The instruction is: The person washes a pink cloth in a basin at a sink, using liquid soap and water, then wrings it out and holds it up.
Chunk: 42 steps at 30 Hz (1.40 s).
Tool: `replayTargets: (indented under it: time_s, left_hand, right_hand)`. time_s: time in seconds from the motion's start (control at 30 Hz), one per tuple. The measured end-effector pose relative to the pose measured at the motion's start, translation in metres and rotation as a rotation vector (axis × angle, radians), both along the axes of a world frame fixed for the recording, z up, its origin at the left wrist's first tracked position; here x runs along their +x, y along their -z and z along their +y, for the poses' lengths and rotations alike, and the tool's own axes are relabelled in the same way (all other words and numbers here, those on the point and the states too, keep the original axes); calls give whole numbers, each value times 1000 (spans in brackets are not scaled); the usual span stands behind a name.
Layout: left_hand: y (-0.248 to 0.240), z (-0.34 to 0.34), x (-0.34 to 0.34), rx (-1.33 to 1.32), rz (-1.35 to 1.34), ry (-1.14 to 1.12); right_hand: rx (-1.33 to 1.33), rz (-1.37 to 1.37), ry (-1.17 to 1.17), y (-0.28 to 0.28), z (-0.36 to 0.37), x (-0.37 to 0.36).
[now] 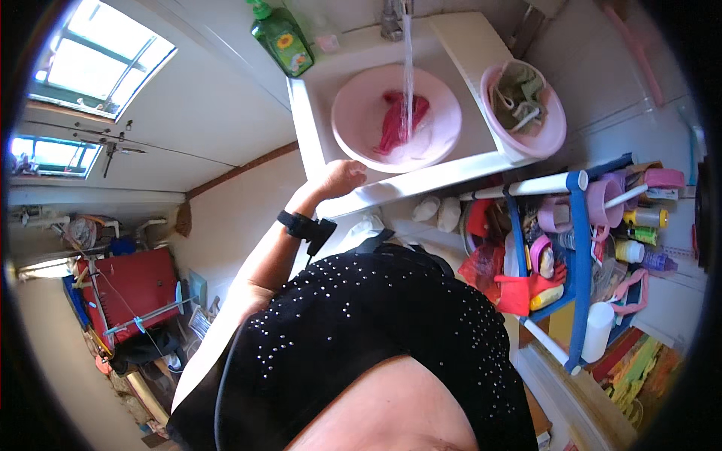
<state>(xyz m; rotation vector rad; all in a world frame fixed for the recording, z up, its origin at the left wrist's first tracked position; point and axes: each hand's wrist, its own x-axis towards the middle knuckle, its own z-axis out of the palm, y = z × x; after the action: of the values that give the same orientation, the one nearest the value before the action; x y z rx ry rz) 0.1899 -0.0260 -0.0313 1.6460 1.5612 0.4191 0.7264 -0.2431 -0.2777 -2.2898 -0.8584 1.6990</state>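
My left hand (340, 179) is at the front edge of the white sink (306, 124), just below the near left rim of a pink basin (348, 116). Its fingers are curled in, and nothing shows between them. Inside the basin lies a wet, crumpled red cloth (392, 128). A stream of water (408, 68) falls onto it from the metal tap (392, 21). My right hand is out of view.
A smaller pink basin (553, 131) holding a greenish cloth (519, 92) stands on the sink's right side. Behind the sink's left corner is a green pump bottle (281, 41). At right, a blue-and-white rack (580, 263) holds several bottles and cups.
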Motion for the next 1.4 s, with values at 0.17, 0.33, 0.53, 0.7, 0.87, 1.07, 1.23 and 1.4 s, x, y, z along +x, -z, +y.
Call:
replayTargets:
  time_s: [0.17, 0.33, 0.53, 0.7, 0.87, 1.07, 1.23, 1.4]
  left_hand:
    - [-1, -4, -5, 44, -6, -24]
    - [0, -6, -16, -56, -74, -37]
    - [-1, -11, -23, -20, -99, -69]
    - [-16, -6, -27, -33, 14, -78]
    - [-8, -8, -33, -79, -37, -75]
    - [-8, -7, -26, -41, 28, -22]
    - [-1, -2, -27, -60, 28, 11]
    - [6, 1, -26, -48, -46, 18]
  right_hand:
    - [-11, 19, 5, 5, 14, -8]
    - [-15, 25, -4, 7, 25, -14]
    - [-15, 33, -9, 8, 28, -18]
    - [1, 36, 1, 5, 24, -20]
    - [-9, 20, 7, 0, 18, -21]
    - [-44, 6, 54, -7, -2, -21]
    - [-76, -3, 76, -7, -16, -17]
    - [-110, -6, 90, 0, -27, -11]
